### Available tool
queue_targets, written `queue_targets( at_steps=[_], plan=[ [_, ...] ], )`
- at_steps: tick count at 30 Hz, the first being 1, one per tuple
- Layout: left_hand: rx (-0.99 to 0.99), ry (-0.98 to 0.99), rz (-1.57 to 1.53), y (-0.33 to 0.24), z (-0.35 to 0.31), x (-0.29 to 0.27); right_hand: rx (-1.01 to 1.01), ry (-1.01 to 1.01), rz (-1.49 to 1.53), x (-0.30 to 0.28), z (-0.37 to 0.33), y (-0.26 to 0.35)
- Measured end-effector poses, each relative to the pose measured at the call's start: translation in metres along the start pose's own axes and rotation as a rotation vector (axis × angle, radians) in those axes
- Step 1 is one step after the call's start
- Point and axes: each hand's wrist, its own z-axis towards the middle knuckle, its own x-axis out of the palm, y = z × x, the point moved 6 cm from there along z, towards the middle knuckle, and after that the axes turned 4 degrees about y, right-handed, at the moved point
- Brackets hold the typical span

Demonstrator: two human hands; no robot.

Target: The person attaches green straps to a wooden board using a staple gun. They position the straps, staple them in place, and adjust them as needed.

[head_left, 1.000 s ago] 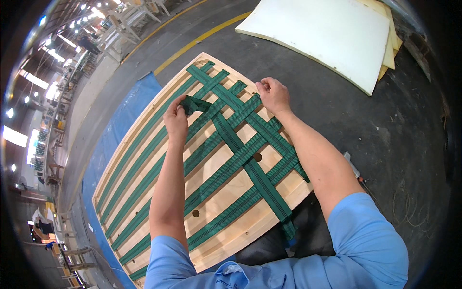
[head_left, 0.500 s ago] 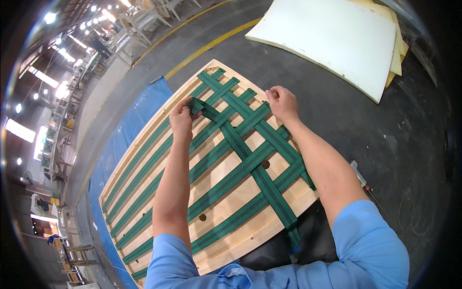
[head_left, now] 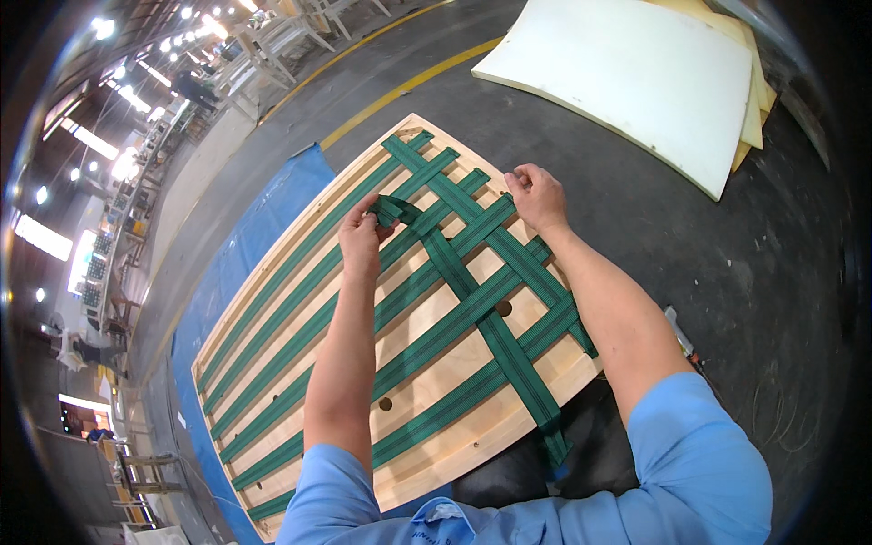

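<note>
A wooden frame point(head_left: 495, 439) bears several green webbing straps point(head_left: 442, 400) running along it, crossed by shorter ones woven over and under at the right end. My left hand point(head_left: 361, 245) is closed on the loose, folded end of a crossing webbing strap point(head_left: 392, 212), lifted above the weave. That strap runs down toward me, and its other end hangs over the frame's near edge. My right hand point(head_left: 540, 198) is at the frame's right edge, by the end of another strap. Its fingers are curled together; what they hold, if anything, is hidden.
Blue sheeting point(head_left: 263, 213) lies under the frame's left side. White and yellow foam sheets point(head_left: 627, 82) lie on the dark floor at the far right. A grey hand tool point(head_left: 678, 332) with a cord is beside my right forearm. Chairs point(head_left: 291, 41) stand at the far left.
My left hand has moved slightly right and nearer with the strap's loose end. My right hand stays at the frame's edge. The view has shifted a little.
</note>
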Motion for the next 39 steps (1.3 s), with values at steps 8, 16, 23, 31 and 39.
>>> queue_targets(
  at_steps=[8, 16, 23, 31, 39],
  plan=[
    [0.006, -0.051, -0.123, 0.002, -0.023, -0.002, -0.084, 0.323, -0.088, -0.008, -0.013, -0.004],
    [0.046, -0.075, -0.033, -0.019, -0.038, 0.006, 0.001, 0.542, -0.2, -0.055, -0.097, -0.049],
    [0.025, -0.063, 0.017, -0.03, -0.042, 0.018, 0.008, 0.426, -0.33, -0.076, -0.115, -0.032],
    [0.0, -0.1, -0.036, -0.036, -0.037, 0.011, -0.002, 0.368, -0.374, -0.081, -0.118, -0.024],
    [-0.013, -0.13, 0.088, -0.027, -0.003, -0.003, 0.025, 0.395, -0.418, -0.083, -0.119, -0.023]
  ],
)
